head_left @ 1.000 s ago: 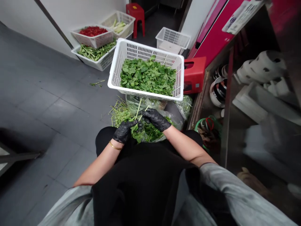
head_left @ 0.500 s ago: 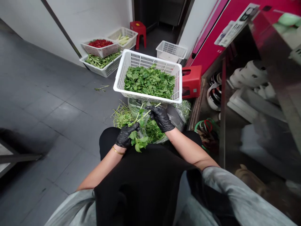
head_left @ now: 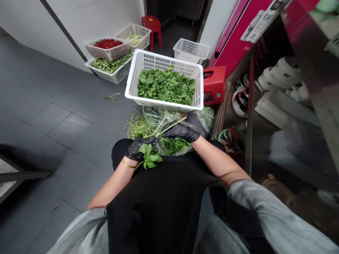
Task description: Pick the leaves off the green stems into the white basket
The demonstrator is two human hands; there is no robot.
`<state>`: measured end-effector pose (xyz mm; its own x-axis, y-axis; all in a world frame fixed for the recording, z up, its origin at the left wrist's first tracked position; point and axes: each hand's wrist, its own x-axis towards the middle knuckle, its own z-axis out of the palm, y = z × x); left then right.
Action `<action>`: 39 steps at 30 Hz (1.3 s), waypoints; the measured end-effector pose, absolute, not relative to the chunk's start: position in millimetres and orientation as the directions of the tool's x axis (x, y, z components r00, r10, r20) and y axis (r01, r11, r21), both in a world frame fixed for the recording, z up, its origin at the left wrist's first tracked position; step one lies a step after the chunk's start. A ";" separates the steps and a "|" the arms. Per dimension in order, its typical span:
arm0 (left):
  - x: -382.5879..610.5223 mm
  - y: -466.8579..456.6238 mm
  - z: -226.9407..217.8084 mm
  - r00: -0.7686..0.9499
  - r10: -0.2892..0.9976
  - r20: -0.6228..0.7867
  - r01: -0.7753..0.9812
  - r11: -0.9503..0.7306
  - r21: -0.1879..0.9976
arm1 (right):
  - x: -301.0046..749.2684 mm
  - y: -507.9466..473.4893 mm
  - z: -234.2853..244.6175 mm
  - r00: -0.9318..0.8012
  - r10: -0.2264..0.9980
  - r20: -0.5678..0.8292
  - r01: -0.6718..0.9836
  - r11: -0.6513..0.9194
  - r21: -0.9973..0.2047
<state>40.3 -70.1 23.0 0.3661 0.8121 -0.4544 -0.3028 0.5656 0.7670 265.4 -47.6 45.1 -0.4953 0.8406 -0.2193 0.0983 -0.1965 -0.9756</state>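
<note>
My left hand [head_left: 140, 148], in a black nitrile glove, is closed on a leafy green sprig [head_left: 149, 157] whose leaves hang toward my black apron [head_left: 156, 204]. My right hand [head_left: 182, 131], gloved the same way, pinches the long thin stem [head_left: 172, 126] running up and right from that sprig. Just beyond my hands lies a clear plastic bag [head_left: 159, 118] of greens, beside a heap of thin stems [head_left: 137, 127]. Above the bag sits a white plastic basket [head_left: 164, 60] heaped with picked green leaves [head_left: 166, 86].
White baskets at the back hold red chillies [head_left: 107, 44], green beans [head_left: 111, 66] and pale vegetables [head_left: 134, 34]. Another white basket [head_left: 190, 51] and a red stool [head_left: 152, 26] stand beyond. A red crate [head_left: 214, 84] and steel shelving [head_left: 250, 116] are right; grey floor tiles [head_left: 53, 116] are left.
My right hand has slid up and right along the stem, drawing it out longer. The view has shifted slightly, and the sprig in my left hand sits a little lower.
</note>
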 end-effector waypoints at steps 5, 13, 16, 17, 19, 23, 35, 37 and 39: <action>28.2 -67.4 33.0 0.426 0.751 -0.504 -0.236 0.630 0.740 | 299.9 -62.7 45.5 -0.447 0.873 -0.194 -0.196 -0.308 -0.931; 40.4 -49.1 27.8 0.258 0.859 -0.441 -0.377 0.510 0.773 | 282.2 -55.6 8.5 -0.187 0.927 -0.324 -0.141 -0.352 -0.925; 43.3 -46.5 26.7 0.301 0.850 -0.433 -0.325 0.518 0.791 | 260.9 -47.8 11.1 -0.242 0.939 -0.245 -0.067 -0.268 -0.961; 43.0 -46.5 26.8 0.312 0.846 -0.433 -0.315 0.522 0.793 | 255.9 -45.6 14.1 -0.282 0.934 -0.219 -0.037 -0.238 -0.971; 42.4 -46.7 26.2 0.317 0.844 -0.433 -0.304 0.523 0.796 | 247.9 -42.6 20.0 -0.399 0.895 -0.200 0.033 -0.203 -0.979; 44.8 -44.7 18.8 0.246 0.869 -0.429 -0.281 0.487 0.827 | 234.8 -43.6 22.9 -0.578 0.768 -0.276 0.217 -0.182 -0.959; 26.8 -82.4 36.5 -0.134 0.989 -0.059 0.006 0.060 0.998 | 206.4 -58.6 -2.5 -0.083 0.979 -0.188 -0.065 -0.194 -0.979; 30.9 -86.7 37.6 -0.106 0.991 -0.076 0.015 0.078 0.997 | 200.4 -61.1 -6.0 -0.081 0.990 -0.113 0.056 -0.109 -0.992; 37.1 -86.7 35.7 -0.074 0.987 -0.141 -0.013 0.141 0.990 | 198.7 -64.6 -7.2 -0.098 0.995 -0.014 0.213 0.007 -0.977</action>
<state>37.1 -86.7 35.7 -0.0745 0.9871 -0.1414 -0.0135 0.1408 0.9900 198.7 -64.6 -7.2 -0.0975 0.9951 -0.0137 0.2135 0.0075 -0.9769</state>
